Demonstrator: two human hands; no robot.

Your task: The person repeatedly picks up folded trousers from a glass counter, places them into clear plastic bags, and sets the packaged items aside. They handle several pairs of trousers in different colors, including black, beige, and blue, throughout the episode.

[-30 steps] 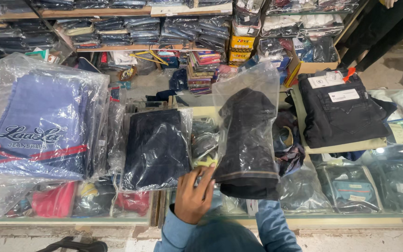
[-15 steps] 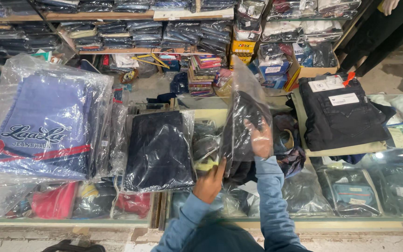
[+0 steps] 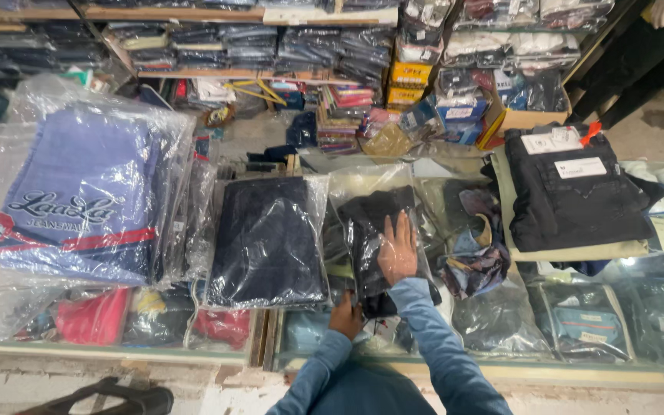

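Left hand [image 3: 345,313] grips the near edge of a clear bag [image 3: 378,230] holding a dark folded garment, on the glass counter [image 3: 501,369]; right hand [image 3: 398,250] lies flat on top, fingers spread. Best pressed evenly so air leaves without creasing. Beyond, another bagged dark garment [image 3: 268,240] and shelves [image 3: 217,46] of packed clothes.

The bagged black garment [image 3: 374,230], which we hold upright a second ago, now lies flat on the glass table [image 3: 117,350], just right of the dark blue packet [image 3: 269,240]. Our right hand [image 3: 398,250] moves from gripping its side to pressing flat on top, fingers [image 3: 401,227] spread. Our left hand [image 3: 346,315] drops to its near edge.
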